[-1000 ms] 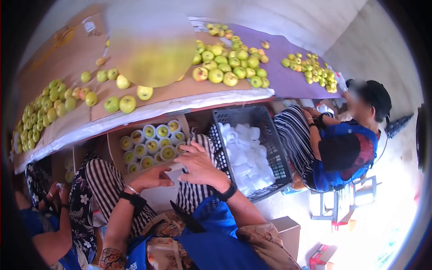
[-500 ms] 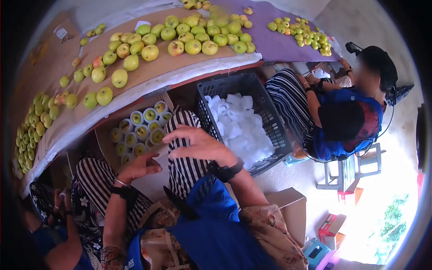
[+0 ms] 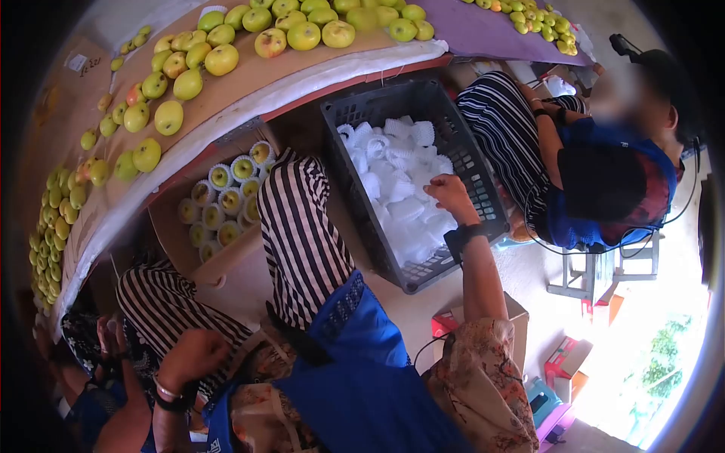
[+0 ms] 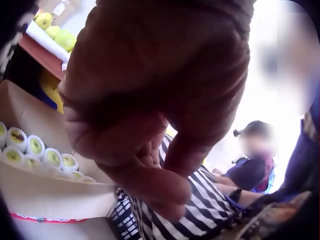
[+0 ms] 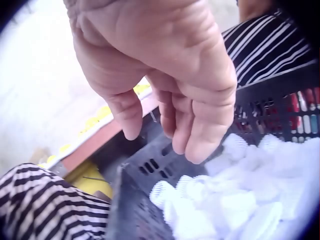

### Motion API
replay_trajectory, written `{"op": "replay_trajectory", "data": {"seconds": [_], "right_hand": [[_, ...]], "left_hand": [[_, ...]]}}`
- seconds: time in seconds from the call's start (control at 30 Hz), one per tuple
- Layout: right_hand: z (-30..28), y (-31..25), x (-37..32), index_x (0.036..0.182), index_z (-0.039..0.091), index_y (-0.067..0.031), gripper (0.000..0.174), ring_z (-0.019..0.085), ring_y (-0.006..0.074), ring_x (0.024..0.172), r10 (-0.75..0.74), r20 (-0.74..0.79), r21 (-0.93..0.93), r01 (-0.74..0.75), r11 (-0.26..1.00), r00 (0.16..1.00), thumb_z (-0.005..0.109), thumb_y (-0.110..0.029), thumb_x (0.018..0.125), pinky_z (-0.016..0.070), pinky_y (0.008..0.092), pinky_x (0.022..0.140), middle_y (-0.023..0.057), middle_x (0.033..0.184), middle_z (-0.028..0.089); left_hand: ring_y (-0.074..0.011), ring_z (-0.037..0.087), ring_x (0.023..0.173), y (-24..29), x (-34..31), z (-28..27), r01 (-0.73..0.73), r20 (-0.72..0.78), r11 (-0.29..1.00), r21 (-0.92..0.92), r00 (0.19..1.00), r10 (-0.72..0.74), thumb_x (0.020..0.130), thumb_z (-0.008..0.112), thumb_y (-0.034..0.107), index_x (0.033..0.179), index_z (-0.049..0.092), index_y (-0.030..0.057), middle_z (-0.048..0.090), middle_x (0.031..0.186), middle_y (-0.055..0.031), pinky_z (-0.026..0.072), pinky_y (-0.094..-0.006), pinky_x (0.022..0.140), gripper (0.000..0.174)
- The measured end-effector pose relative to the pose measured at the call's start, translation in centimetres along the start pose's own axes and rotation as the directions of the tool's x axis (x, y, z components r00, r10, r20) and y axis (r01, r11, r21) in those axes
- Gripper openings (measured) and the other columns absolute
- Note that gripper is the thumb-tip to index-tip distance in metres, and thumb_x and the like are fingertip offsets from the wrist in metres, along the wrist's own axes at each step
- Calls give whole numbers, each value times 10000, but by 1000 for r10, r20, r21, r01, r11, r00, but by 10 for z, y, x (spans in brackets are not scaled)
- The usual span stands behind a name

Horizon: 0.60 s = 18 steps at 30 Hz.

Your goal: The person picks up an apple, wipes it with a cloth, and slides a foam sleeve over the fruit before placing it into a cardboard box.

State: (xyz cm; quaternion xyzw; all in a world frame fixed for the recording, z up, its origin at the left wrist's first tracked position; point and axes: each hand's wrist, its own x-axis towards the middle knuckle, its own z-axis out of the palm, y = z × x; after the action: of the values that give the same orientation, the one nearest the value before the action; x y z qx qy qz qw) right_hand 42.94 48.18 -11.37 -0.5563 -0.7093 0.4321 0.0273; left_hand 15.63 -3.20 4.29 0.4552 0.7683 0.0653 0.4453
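In the head view my right hand point(image 3: 453, 198) reaches over a black plastic crate point(image 3: 408, 283) heaped with white foam net sleeves point(image 3: 396, 185). The right wrist view shows that hand's thumb and fingers hanging apart just above the foam sleeves point(image 5: 220, 200), with nothing between them. My left hand point(image 3: 194, 355) hovers beside my striped trouser leg, well away from the crate. Its fingers are loosely curled, and no object shows in them in the left wrist view. A cardboard box point(image 3: 238, 253) under the table holds apples point(image 3: 229, 200) in foam sleeves.
Loose green apples point(image 3: 223, 59) lie on the cardboard-covered table point(image 3: 249, 79) along the far side. A person in a blue vest point(image 3: 596, 174) sits to the right of the crate. Another person's hands point(image 3: 113, 336) show at the lower left. Small cartons point(image 3: 566, 359) stand at the right.
My hands were close together by the box of sleeved apples and have parted. The right one moved right over the crate; the left drew back toward my body. The head view also shifted.
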Motion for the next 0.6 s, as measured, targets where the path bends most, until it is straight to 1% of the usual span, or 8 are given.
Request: {"op": "replay_trajectory", "data": {"seconds": [0.1, 0.13, 0.23, 0.37, 0.4, 0.5, 0.57, 0.6], "right_hand": [[8, 9, 26, 946, 678, 10, 263, 643, 177, 721, 95, 214, -221, -46, 974, 972, 736, -180, 773, 544, 330, 567, 89, 847, 680], [16, 16, 34, 844, 662, 5, 199, 657, 179, 722, 142, 203, -278, -83, 957, 969, 734, -153, 747, 545, 334, 561, 97, 820, 680], [41, 37, 48, 840, 663, 47, 254, 690, 264, 650, 223, 244, -419, -105, 902, 944, 742, -163, 722, 553, 371, 593, 182, 790, 697], [58, 50, 43, 892, 702, 37, 360, 698, 269, 699, 326, 525, -497, -28, 867, 786, 822, -203, 652, 551, 378, 634, 152, 825, 720], [61, 47, 38, 898, 707, 33, 376, 699, 267, 702, 331, 519, -506, -29, 862, 788, 830, -216, 646, 552, 381, 636, 145, 830, 722], [68, 48, 21, 913, 719, 22, 400, 701, 265, 709, 306, 498, -544, 17, 839, 811, 839, -242, 638, 553, 386, 639, 138, 848, 728], [80, 62, 24, 922, 724, 14, 385, 703, 268, 707, 232, 498, -582, 124, 804, 836, 824, -238, 648, 554, 387, 637, 149, 865, 728], [84, 69, 31, 906, 717, 17, 360, 701, 269, 700, 192, 488, -528, 113, 842, 851, 812, -223, 656, 552, 384, 628, 155, 855, 722]], "left_hand": [[-352, 645, 643, 17, -33, -3, 181, 155, 973, -141, 975, -159, 775, 630, 130, 780, 684, 2, 648, 705, -180, 519, -384, 617, 139], [-360, 640, 637, 17, -40, 4, 156, 140, 977, -147, 981, -136, 771, 631, 123, 782, 683, 3, 642, 697, -183, 519, -386, 612, 132], [-376, 633, 629, 20, -53, 14, 119, 102, 984, -133, 989, -106, 761, 630, 105, 786, 683, 8, 629, 685, -193, 516, -390, 600, 113], [-374, 647, 653, 31, -56, 13, 187, 149, 978, -94, 974, -172, 750, 626, 90, 795, 688, 12, 632, 705, -209, 514, -396, 596, 109], [-373, 652, 662, 31, -57, 13, 209, 173, 973, -95, 966, -190, 747, 625, 88, 801, 691, 13, 634, 711, -212, 515, -397, 596, 113], [-373, 650, 668, 16, -54, 23, 13, 113, 1000, 21, 993, -16, 735, 619, 73, 828, 681, 11, 642, 724, -211, 514, -388, 590, 128], [-330, 652, 631, 20, -47, 20, 12, 140, 1000, 12, 990, -13, 749, 617, 77, 856, 677, 10, 646, 704, -191, 512, -370, 589, 140], [-309, 653, 613, 21, -45, 19, 12, 149, 1000, 9, 989, -13, 756, 616, 80, 870, 676, 9, 649, 694, -182, 511, -362, 588, 147]]}}
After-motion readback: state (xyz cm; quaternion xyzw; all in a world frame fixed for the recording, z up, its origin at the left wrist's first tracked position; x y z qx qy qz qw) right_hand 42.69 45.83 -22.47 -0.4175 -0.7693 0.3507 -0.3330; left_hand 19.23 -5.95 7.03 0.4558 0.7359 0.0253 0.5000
